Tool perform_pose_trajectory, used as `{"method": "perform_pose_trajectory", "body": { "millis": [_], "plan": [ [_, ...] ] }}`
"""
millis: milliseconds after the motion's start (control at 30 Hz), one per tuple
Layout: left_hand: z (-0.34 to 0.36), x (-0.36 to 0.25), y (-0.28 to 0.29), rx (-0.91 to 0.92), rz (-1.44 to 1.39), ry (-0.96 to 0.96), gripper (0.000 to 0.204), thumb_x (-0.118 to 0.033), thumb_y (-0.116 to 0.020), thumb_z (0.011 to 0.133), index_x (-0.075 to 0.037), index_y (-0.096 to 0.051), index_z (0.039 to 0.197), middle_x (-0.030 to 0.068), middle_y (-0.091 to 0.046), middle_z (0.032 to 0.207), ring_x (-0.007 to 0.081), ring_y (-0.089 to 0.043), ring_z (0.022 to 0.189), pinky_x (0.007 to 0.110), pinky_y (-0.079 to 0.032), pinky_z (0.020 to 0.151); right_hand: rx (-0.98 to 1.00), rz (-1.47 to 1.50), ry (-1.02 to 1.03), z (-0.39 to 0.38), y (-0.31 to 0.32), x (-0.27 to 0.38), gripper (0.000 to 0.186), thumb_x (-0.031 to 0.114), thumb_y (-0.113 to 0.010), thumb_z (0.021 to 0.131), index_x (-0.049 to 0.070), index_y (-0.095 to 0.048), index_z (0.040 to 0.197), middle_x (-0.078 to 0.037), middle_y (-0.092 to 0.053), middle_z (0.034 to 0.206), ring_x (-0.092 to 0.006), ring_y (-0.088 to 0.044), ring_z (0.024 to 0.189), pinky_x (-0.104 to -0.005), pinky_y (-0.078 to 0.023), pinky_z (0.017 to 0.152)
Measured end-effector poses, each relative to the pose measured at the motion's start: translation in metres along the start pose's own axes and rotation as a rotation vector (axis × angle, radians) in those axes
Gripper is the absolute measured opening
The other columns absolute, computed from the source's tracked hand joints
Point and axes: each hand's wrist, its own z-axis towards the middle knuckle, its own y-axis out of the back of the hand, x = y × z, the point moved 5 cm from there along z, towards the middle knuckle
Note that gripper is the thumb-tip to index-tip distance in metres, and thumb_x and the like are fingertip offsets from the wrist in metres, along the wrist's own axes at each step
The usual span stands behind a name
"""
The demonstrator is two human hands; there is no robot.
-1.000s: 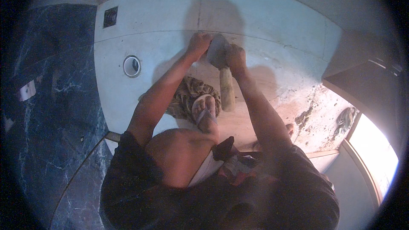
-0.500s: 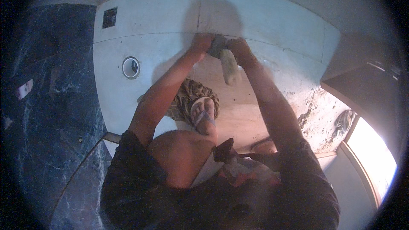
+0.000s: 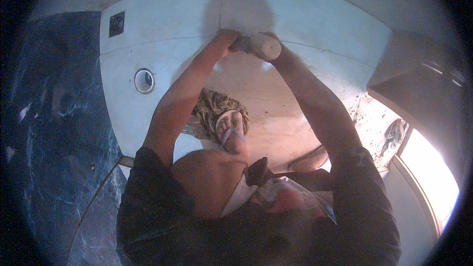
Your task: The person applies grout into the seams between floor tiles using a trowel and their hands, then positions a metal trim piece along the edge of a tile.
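Both my arms stretch forward over the pale panelled surface, with the hands close together at its far part. Between them is a pale, rounded cylinder (image 3: 269, 47) with a darker grey part (image 3: 244, 44) at its left; its exact kind cannot be made out. Its blunt round end faces up toward me. My left hand (image 3: 228, 38) is closed at the grey part. Most of my right hand (image 3: 274, 35) is hidden behind the cylinder, its fingers out of sight. My left foot (image 3: 231, 130), in a flip-flop, rests on a crumpled brown cloth (image 3: 219, 101).
A round white-rimmed hole (image 3: 144, 81) and a dark square grate (image 3: 117, 24) are at the left. Dark marbled surface (image 3: 64, 93) borders that side. At the right, a grey rag (image 3: 394, 133) lies near a bright opening (image 3: 428, 167), beside dirt-speckled floor (image 3: 372, 118).
The pale cylinder has swung up from hanging toward me, so its round end now faces me. Both hands have shifted slightly farther away, and the view has moved a little.
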Motion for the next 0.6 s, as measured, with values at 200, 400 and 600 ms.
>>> {"method": "perform_pose_trajectory", "body": {
  "millis": [200, 400, 600],
  "plan": [
    [0.01, 0.052, -0.046, -0.041, 0.001, 0.261, 0.026, -0.02, -0.048, 0.086, -0.007, -0.067, 0.098, 0.0167, -0.065, 0.103, 0.0358, -0.063, 0.092, 0.046, -0.049, 0.085, -0.596, -0.251, -0.163, 0.002, 0.012, 0.047, 0.024, 0.025, -0.05, 0.09, 0.006, -0.066, 0.09, -0.008, -0.068, 0.079, -0.024, -0.065, 0.073, -0.0386, -0.053, 0.067],
    [-0.005, 0.024, -0.03, -0.087, -0.06, 0.221, 0.029, -0.018, -0.045, 0.086, -0.002, -0.067, 0.097, 0.021, -0.063, 0.105, 0.0383, -0.063, 0.092, 0.046, -0.048, 0.083, -0.115, 0.334, -0.513, -0.025, 0.01, 0.056, 0.029, 0.016, -0.066, 0.073, 0.002, -0.061, 0.098, -0.018, -0.064, 0.095, -0.0372, -0.061, 0.089, -0.0429, -0.049, 0.076],
    [-0.022, 0.021, -0.024, -0.304, -0.607, 0.446, 0.034, -0.025, -0.052, 0.085, 0.006, -0.064, 0.091, 0.0253, -0.065, 0.093, 0.039, -0.063, 0.086, 0.045, -0.046, 0.077, -0.456, 0.545, -0.6, -0.032, -0.026, 0.034, 0.029, 0.021, -0.052, 0.089, -0.003, -0.063, 0.099, -0.019, -0.065, 0.086, -0.027, -0.063, 0.076, -0.039, -0.049, 0.069]
  ]
}}
